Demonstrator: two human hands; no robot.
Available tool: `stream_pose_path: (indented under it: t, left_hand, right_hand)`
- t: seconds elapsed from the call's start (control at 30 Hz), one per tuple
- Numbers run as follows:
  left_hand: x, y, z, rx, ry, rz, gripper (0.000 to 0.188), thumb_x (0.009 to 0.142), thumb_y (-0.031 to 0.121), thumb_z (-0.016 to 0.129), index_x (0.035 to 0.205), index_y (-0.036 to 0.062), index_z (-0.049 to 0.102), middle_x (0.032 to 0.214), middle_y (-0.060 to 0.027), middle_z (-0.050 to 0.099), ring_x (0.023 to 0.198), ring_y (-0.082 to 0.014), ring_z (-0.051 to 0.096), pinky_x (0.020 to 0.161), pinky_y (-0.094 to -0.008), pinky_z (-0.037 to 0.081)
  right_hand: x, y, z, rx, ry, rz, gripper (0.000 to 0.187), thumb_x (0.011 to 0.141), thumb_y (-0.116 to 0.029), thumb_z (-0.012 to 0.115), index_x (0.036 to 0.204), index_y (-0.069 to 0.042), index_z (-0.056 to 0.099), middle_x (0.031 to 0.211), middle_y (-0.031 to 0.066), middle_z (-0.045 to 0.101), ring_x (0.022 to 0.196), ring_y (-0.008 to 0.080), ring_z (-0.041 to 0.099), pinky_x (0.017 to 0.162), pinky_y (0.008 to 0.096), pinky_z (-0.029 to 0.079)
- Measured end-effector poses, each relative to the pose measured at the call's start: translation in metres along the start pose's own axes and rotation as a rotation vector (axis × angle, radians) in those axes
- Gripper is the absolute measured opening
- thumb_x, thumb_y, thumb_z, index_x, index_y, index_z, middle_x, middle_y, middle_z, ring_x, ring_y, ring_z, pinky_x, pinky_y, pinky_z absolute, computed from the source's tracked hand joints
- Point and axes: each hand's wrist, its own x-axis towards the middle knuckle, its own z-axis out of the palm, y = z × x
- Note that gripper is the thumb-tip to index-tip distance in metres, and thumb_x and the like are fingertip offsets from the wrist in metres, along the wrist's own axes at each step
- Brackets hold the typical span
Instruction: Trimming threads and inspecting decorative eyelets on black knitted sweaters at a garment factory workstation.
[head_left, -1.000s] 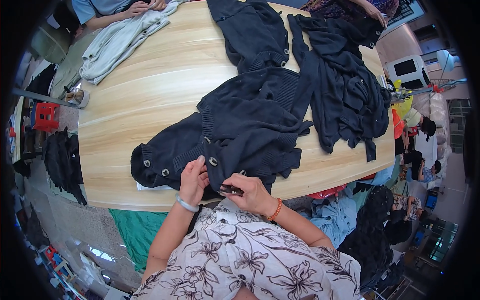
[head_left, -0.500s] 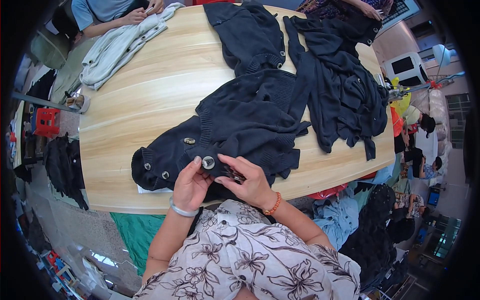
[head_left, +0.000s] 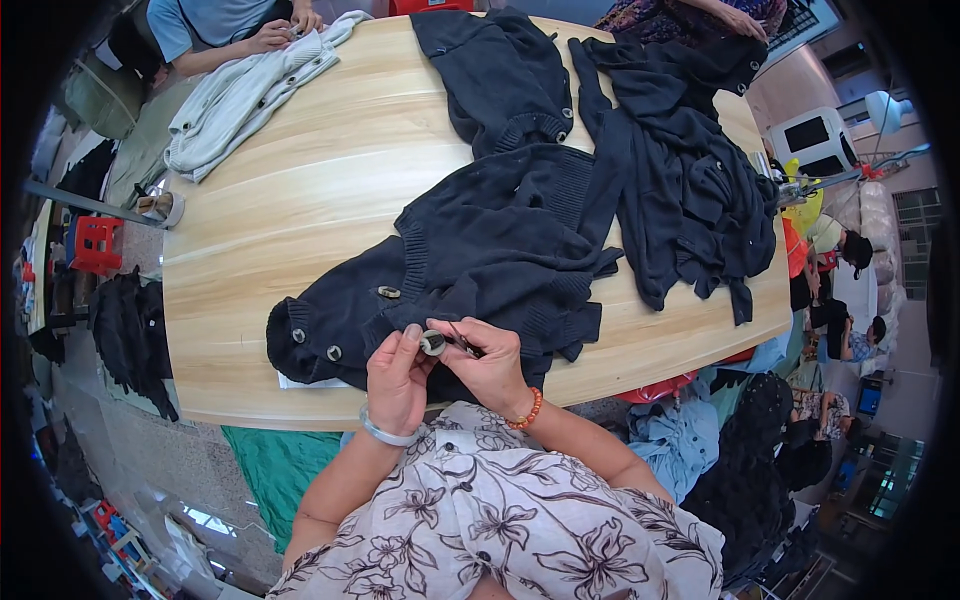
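A dark navy knit cardigan (head_left: pixel 500 235) with large pale buttons lies spread before me. My left hand (head_left: pixel 396 385), with a pale bangle at its wrist, pinches the cardigan's edge at one button (head_left: pixel 432 343). The button stands tilted between both hands' fingertips. My right hand (head_left: pixel 488 368) is closed round a small dark tool (head_left: pixel 464 345) that looks like thread snips, mostly hidden by the fingers. Its tip is close to the button; whether it touches is hidden. Further left on the cardigan are another button (head_left: pixel 388 292) and two more near the ribbed end.
More dark knitwear (head_left: pixel 690 190) covers the right side of the wooden table (head_left: pixel 270 230). A pale cardigan (head_left: pixel 250 95) lies at the far left by a co-worker's hands (head_left: pixel 275 35). Another person's hand (head_left: pixel 742 22) rests at the far right. A red stool (head_left: pixel 97 245) stands left.
My right hand has moved in against the button and the left fingertips. The button, which faced up flat, is now tilted and partly covered. Both hands sit slightly lower and further right.
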Motion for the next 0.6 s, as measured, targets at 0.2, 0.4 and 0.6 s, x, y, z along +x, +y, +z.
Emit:
stream_pose_path:
  t: [0.2, 0.4, 0.6]
  left_hand:
    - [0.0008, -0.0045, 0.0025, 0.039, 0.004, 0.066, 0.010, 0.096, 0.018, 0.059, 0.094, 0.0091, 0.063, 0.092, -0.0013, 0.067, 0.085, -0.0109, 0.063, 0.082, -0.0283, 0.049]
    - [0.0033, -0.0050, 0.0023, 0.057, 0.028, 0.113, 0.011, 0.096, 0.018, 0.059, 0.093, 0.0089, 0.063, 0.092, -0.0014, 0.067, 0.083, -0.0105, 0.063, 0.080, -0.0278, 0.049]
    - [0.0030, -0.0026, 0.0078, 0.029, 0.070, 0.099, 0.014, 0.095, 0.018, 0.061, 0.088, 0.0057, 0.062, 0.088, -0.0028, 0.066, 0.080, -0.0107, 0.061, 0.079, -0.0268, 0.050]
  right_hand:
    - [-0.0022, 0.0012, 0.0010, 0.006, 0.093, 0.030, 0.027, 0.077, 0.005, 0.071, 0.104, -0.001, 0.072, 0.071, -0.0012, 0.056, 0.063, 0.0028, 0.046, 0.055, 0.0199, 0.036]
    - [0.0017, 0.0009, 0.0001, -0.114, 0.086, -0.105, 0.024, 0.075, 0.007, 0.070, 0.098, -0.001, 0.071, 0.067, 0.0023, 0.056, 0.059, 0.0073, 0.049, 0.053, 0.0225, 0.037]
    - [0.0040, 0.0059, -0.0009, -0.182, 0.088, -0.270, 0.023, 0.072, 0.008, 0.070, 0.094, -0.001, 0.070, 0.067, 0.0047, 0.057, 0.056, 0.0112, 0.051, 0.050, 0.0238, 0.037]
